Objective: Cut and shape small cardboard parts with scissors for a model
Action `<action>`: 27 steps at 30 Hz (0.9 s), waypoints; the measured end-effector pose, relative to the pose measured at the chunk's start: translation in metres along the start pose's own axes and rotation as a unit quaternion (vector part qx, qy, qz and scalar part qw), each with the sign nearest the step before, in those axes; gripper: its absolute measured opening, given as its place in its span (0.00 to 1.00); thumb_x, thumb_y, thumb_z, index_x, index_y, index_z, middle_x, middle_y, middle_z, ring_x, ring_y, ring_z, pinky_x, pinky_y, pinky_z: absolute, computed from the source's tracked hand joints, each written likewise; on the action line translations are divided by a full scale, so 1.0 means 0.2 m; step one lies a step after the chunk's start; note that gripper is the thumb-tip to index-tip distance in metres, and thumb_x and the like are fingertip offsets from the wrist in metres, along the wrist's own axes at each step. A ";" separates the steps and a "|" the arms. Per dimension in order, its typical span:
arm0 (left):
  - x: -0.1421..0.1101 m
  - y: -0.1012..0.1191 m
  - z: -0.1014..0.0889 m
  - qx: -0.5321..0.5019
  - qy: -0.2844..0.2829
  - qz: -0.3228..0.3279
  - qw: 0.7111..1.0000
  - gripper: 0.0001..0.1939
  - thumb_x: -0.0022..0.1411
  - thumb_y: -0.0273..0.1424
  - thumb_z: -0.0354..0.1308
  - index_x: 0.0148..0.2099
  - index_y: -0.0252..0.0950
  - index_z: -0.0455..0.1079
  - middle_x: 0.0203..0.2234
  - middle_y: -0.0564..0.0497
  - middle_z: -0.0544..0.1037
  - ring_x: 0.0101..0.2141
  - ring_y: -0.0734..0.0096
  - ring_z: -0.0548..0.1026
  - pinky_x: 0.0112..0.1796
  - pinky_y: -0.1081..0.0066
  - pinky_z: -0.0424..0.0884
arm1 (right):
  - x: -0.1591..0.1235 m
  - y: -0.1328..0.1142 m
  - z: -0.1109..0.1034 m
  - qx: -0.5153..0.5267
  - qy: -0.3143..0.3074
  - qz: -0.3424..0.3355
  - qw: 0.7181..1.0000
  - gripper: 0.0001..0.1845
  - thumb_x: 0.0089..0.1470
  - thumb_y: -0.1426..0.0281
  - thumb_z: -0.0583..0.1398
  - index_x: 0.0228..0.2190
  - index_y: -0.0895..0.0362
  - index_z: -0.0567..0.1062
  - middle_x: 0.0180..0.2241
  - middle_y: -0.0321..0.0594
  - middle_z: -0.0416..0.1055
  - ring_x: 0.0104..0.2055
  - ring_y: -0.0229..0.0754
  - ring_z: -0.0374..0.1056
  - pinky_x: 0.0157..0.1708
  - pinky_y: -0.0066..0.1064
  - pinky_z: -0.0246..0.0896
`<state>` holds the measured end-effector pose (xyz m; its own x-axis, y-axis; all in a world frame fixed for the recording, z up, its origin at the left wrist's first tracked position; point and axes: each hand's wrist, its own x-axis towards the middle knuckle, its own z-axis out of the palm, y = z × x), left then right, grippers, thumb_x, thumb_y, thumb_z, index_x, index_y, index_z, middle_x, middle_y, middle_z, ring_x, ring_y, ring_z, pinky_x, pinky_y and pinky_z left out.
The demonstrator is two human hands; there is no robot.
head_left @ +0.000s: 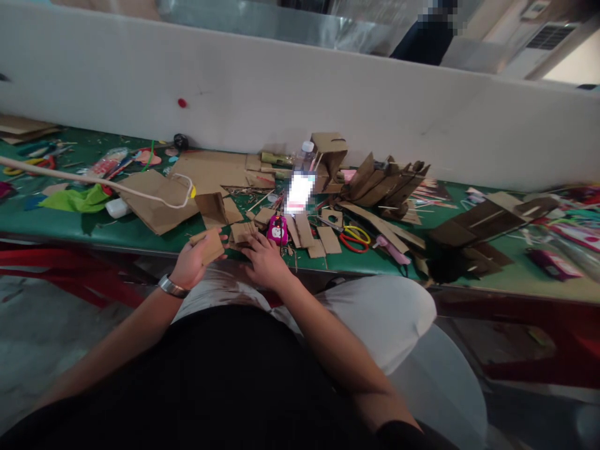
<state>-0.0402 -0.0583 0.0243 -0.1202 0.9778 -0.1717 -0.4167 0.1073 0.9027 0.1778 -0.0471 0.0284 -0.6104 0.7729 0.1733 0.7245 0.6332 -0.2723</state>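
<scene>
My left hand (190, 261), with a metal band at the wrist, is closed around a small rectangular cardboard piece (214, 246) just in front of the table edge. Beside it, my right hand (268, 259) rests its outstretched fingers on another small cardboard piece (241, 231) lying at the edge. Right of those fingers is a pink pouch-like item (277, 231) with a white cartoon figure. More cut cardboard strips (305, 230) lie close by, near a lit phone screen (300, 192).
Red-and-yellow-handled scissors (355, 239) and a pink tool (391, 250) lie to the right. Cardboard structures (387, 181) stand behind them, near a clear bottle (304, 156). A pale cable (94, 182) crosses the green table (154, 247) at left. A white partition (262, 94) borders the back.
</scene>
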 end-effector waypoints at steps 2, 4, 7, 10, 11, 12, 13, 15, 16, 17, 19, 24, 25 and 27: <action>0.00 0.00 0.00 -0.005 0.003 -0.003 1.000 0.20 0.62 0.35 0.68 0.54 0.31 0.78 0.45 0.39 0.85 0.38 0.58 0.84 0.32 0.64 0.84 | 0.00 0.00 0.01 -0.003 -0.010 -0.002 1.000 0.27 0.64 0.63 0.65 0.62 0.59 0.76 0.73 0.52 0.61 0.74 0.64 0.52 0.66 0.59 0.57; 0.00 0.00 0.01 -0.008 0.008 -0.004 1.000 0.20 0.61 0.35 0.69 0.53 0.31 0.78 0.44 0.40 0.85 0.37 0.59 0.84 0.32 0.64 0.84 | 0.00 0.00 0.02 0.003 -0.007 -0.007 1.000 0.29 0.64 0.64 0.65 0.63 0.60 0.74 0.72 0.53 0.63 0.74 0.63 0.53 0.66 0.58 0.57; 0.00 0.00 0.01 -0.011 0.010 -0.006 1.000 0.20 0.61 0.36 0.69 0.53 0.31 0.78 0.42 0.41 0.85 0.36 0.60 0.84 0.31 0.65 0.84 | 0.00 0.01 0.02 0.026 0.016 -0.010 0.999 0.31 0.63 0.65 0.66 0.64 0.59 0.73 0.71 0.54 0.64 0.73 0.61 0.54 0.67 0.56 0.56; 0.00 0.00 0.01 -0.018 0.012 -0.012 1.000 0.20 0.63 0.37 0.68 0.53 0.30 0.79 0.42 0.41 0.85 0.36 0.60 0.84 0.30 0.64 0.84 | 0.00 0.02 -0.01 0.064 0.054 -0.018 0.996 0.31 0.64 0.66 0.65 0.65 0.60 0.72 0.71 0.56 0.63 0.73 0.59 0.57 0.69 0.55 0.55; 0.00 0.00 0.01 -0.018 0.011 -0.012 1.000 0.20 0.63 0.37 0.67 0.53 0.30 0.79 0.42 0.41 0.85 0.36 0.60 0.84 0.31 0.64 0.84 | 0.00 0.02 -0.02 0.081 0.073 -0.021 0.994 0.30 0.65 0.66 0.64 0.65 0.61 0.72 0.70 0.57 0.63 0.72 0.59 0.58 0.69 0.55 0.55; 0.00 0.00 0.00 -0.018 0.009 -0.013 1.000 0.20 0.64 0.38 0.67 0.53 0.30 0.79 0.42 0.41 0.85 0.37 0.60 0.84 0.31 0.64 0.85 | 0.00 0.03 -0.03 0.101 0.096 -0.022 0.990 0.30 0.66 0.66 0.63 0.66 0.61 0.72 0.70 0.57 0.64 0.72 0.58 0.59 0.70 0.54 0.56; 0.00 0.00 0.00 -0.016 0.005 -0.015 1.000 0.20 0.64 0.38 0.67 0.53 0.30 0.79 0.43 0.41 0.85 0.38 0.59 0.84 0.32 0.63 0.85 | 0.00 0.03 -0.04 0.126 0.121 -0.021 0.984 0.29 0.66 0.66 0.62 0.66 0.60 0.72 0.70 0.57 0.64 0.71 0.57 0.60 0.70 0.52 0.57; 0.00 0.00 -0.01 -0.008 -0.007 -0.024 1.000 0.21 0.64 0.38 0.67 0.55 0.31 0.78 0.43 0.40 0.85 0.39 0.59 0.85 0.34 0.63 0.85 | -0.01 0.04 -0.05 0.183 0.168 -0.008 0.969 0.27 0.67 0.66 0.61 0.65 0.58 0.73 0.68 0.56 0.67 0.70 0.54 0.64 0.69 0.50 0.60; 0.00 0.00 -0.01 -0.005 -0.014 -0.028 1.000 0.21 0.65 0.37 0.67 0.55 0.31 0.78 0.44 0.39 0.85 0.39 0.59 0.85 0.35 0.63 0.85 | -0.01 0.04 -0.06 0.215 0.187 0.002 0.959 0.26 0.68 0.65 0.60 0.64 0.56 0.75 0.67 0.55 0.69 0.69 0.53 0.66 0.68 0.48 0.62; 0.00 0.00 -0.01 -0.004 -0.019 -0.030 0.999 0.21 0.65 0.37 0.67 0.56 0.31 0.78 0.44 0.39 0.85 0.39 0.59 0.85 0.36 0.62 0.85 | -0.02 0.05 -0.06 0.246 0.201 0.013 0.948 0.25 0.68 0.64 0.60 0.63 0.55 0.77 0.65 0.54 0.71 0.67 0.53 0.68 0.67 0.47 0.63; 0.00 0.00 -0.01 -0.006 -0.018 -0.028 0.999 0.20 0.65 0.37 0.67 0.55 0.32 0.78 0.44 0.40 0.85 0.40 0.58 0.85 0.36 0.62 0.85 | -0.02 0.05 -0.06 0.305 0.214 0.032 0.927 0.22 0.68 0.63 0.61 0.59 0.55 0.80 0.61 0.52 0.75 0.64 0.51 0.72 0.65 0.45 0.66; 0.01 -0.01 0.00 -0.001 -0.010 -0.031 0.999 0.17 0.62 0.37 0.69 0.50 0.33 0.80 0.46 0.40 0.85 0.43 0.55 0.83 0.37 0.60 0.86 | -0.01 0.05 -0.04 0.372 0.207 0.062 0.903 0.19 0.65 0.64 0.63 0.52 0.56 0.85 0.56 0.52 0.79 0.61 0.52 0.75 0.62 0.45 0.69; 0.01 -0.01 0.00 0.003 -0.011 -0.034 0.999 0.17 0.63 0.38 0.69 0.50 0.34 0.80 0.47 0.40 0.84 0.44 0.54 0.83 0.37 0.59 0.86 | 0.00 0.06 -0.04 0.379 0.202 0.067 0.900 0.18 0.64 0.64 0.63 0.52 0.57 0.85 0.56 0.53 0.79 0.60 0.53 0.76 0.60 0.44 0.71; 0.01 0.00 -0.01 0.009 -0.008 -0.040 0.999 0.15 0.63 0.37 0.69 0.49 0.35 0.79 0.45 0.40 0.84 0.44 0.52 0.83 0.36 0.58 0.86 | 0.00 0.06 -0.03 0.398 0.194 0.079 0.893 0.18 0.63 0.64 0.64 0.50 0.58 0.86 0.56 0.53 0.80 0.59 0.53 0.77 0.56 0.42 0.74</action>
<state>-0.0416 -0.0570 0.0226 -0.0724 0.9687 -0.2374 -0.4073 0.1885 0.8936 0.1885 -0.0390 0.0310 -0.2510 0.9037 0.3468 0.2410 0.4053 -0.8818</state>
